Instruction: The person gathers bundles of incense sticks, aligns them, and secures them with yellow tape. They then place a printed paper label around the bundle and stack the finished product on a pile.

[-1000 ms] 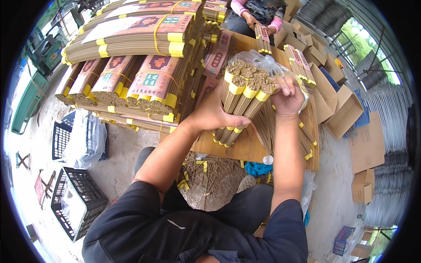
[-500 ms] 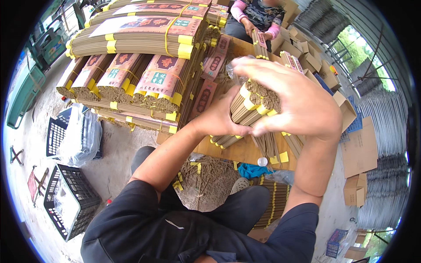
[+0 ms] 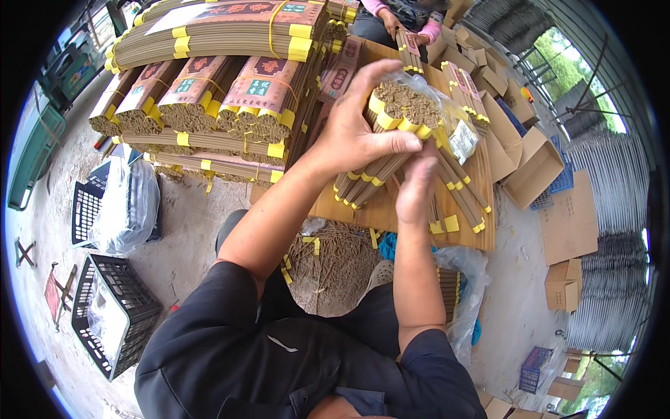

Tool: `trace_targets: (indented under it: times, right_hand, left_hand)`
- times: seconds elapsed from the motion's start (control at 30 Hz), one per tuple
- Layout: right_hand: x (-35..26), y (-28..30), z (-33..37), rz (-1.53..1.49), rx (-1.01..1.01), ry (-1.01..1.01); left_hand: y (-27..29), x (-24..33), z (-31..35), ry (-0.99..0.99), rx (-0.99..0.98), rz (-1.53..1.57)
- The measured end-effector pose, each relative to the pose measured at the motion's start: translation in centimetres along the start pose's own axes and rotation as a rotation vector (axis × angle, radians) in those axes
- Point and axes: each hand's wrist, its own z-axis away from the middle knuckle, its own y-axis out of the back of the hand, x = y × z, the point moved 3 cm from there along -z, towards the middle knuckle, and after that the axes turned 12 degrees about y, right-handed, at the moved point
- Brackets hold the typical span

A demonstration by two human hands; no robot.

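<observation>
A thick upright bundle of incense sticks, wrapped with yellow paper bands near its top, stands tilted over the wooden table. My left hand curves round its left side, thumb across the near face, fingers at the far side. Just below that thumb is my right hand, edge-on and smeared by motion; whether it touches the bundle is unclear. Thinner banded incense bundles lie on the table to the right. Clear plastic with a white label is beside the bundle's top.
Labelled incense bundles are stacked high at left. Across the wooden table, another person's hands hold a smaller bundle. Cardboard boxes stand at right, black crates at lower left. Loose sticks litter the floor beneath.
My right hand has come off the bundle's top right and dropped to its near side, below my left thumb. My left hand has shifted up and round the bundle, exposing its top.
</observation>
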Motion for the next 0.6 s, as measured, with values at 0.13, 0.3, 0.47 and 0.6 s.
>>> trace_targets:
  times: [0.13, 0.3, 0.47, 0.6]
  right_hand:
    - [-0.7, -1.6, -1.7, 0.103, -0.086, 0.145]
    - [-1.9, -1.0, -3.6, -0.135, -0.021, 0.059]
    - [-0.5, 0.1, -1.8, -0.327, -0.086, 0.067]
    - [0.6, 0.0, -1.7, -0.215, -0.108, 0.048]
  left_hand:
    - [-1.2, -0.6, -0.3, -0.107, 0.003, 0.296]
    - [-1.3, -2.4, 0.8, -0.03, -0.029, 0.193]
    - [-1.3, -6.6, 4.8, 0.177, -0.244, 0.199]
    - [-1.0, -6.3, 5.2, 0.229, -0.241, 0.206]
